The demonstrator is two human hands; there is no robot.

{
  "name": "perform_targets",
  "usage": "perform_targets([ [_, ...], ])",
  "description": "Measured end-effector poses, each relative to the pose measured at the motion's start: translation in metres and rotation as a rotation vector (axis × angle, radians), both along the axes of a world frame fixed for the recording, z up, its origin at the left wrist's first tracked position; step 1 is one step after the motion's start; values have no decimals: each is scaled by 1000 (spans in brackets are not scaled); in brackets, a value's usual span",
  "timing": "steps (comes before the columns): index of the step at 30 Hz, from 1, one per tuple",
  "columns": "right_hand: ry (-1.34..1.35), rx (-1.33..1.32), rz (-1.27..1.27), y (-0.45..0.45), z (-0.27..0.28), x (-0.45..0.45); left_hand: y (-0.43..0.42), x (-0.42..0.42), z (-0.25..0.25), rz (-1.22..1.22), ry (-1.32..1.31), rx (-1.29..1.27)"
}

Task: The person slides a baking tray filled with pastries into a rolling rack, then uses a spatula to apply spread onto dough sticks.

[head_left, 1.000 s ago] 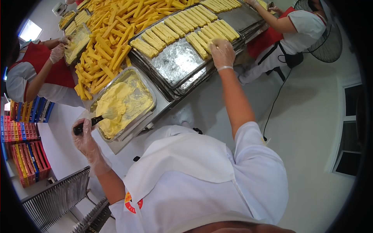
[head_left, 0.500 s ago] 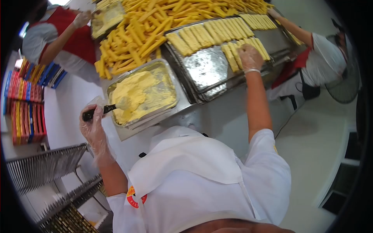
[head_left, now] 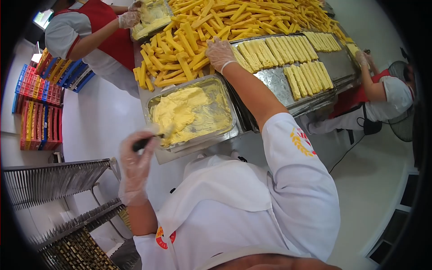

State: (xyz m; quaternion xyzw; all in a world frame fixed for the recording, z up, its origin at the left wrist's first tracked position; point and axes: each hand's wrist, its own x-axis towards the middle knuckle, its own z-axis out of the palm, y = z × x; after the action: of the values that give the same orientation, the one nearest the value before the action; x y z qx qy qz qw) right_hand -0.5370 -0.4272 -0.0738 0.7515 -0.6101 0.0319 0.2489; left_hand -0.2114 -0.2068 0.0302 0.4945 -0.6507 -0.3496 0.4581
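Observation:
My left hand, in a clear glove and slightly blurred, is closed round the black handle of a spatula. The spatula's blade is over the near left edge of a metal pan of pale yellow cream. My gloved right hand is at the near edge of a heap of yellow sticks. Its fingers are apart and bent over the sticks, with the tips partly hidden. Right of it, cream-coated sticks lie in rows on a metal tray.
A co-worker in a red apron works at another cream pan at the far left. Another person reaches over the trays from the right. Stacked coloured crates and a metal rack stand at left.
My right hand has moved left from the coated sticks on the tray to the heap. The camera view has shifted. My left hand still holds the spatula beside the cream pan.

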Motion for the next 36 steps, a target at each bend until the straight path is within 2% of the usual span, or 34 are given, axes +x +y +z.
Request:
perform_targets([
  [3, -149, 186, -88, -7, 14, 2, -18, -5, -15, -352, -625, -134],
  [6, -260, 262, -163, 3, 39, 3, -34, -18, -27, -304, -608, -154],
  [7, -311, 198, -32, 18, 51, 1, -38, -21, -24, -268, -523, -180],
  [10, -918, 157, 187, 90, 64, 3, -53, -21, -20, -150, -321, -214],
  [13, -1283, 624, 62, 142, 46, 22, -73, -20, -54, -84, -186, -154],
  [15, -1220, 764, 40, 154, 23, 29, -72, -29, -70, -114, -94, -19],
  [16, -1185, 824, 27, 158, 15, 30, -73, -29, -67, -120, -108, -53],
  [20, -1306, 474, -65, 180, 23, 30, -75, -36, -58, -86, -54, -195],
  [22, -1309, 455, -40, 179, 12, 25, -75, -36, -66, -70, 6, -229],
  [23, -1307, 446, -24, 176, 5, 24, -72, -36, -70, -81, -184, -127],
  [26, -1456, 473, -67, 165, -6, 31, -69, -47, -72, -166, -295, -277],
  [29, -1409, 458, -135, 168, 6, 43, -60, -64, -31, -195, -67, -193],
  [31, -1383, 418, -51, 170, 7, 44, -63, -63, -28, -203, 86, -246],
  [34, -1329, 319, 28, 173, 4, 44, -68, -44, -45, -157, 23, -147],
  [36, -1293, 289, 60, 173, 1, 44, -72, -34, -67, -116, -225, -132],
])
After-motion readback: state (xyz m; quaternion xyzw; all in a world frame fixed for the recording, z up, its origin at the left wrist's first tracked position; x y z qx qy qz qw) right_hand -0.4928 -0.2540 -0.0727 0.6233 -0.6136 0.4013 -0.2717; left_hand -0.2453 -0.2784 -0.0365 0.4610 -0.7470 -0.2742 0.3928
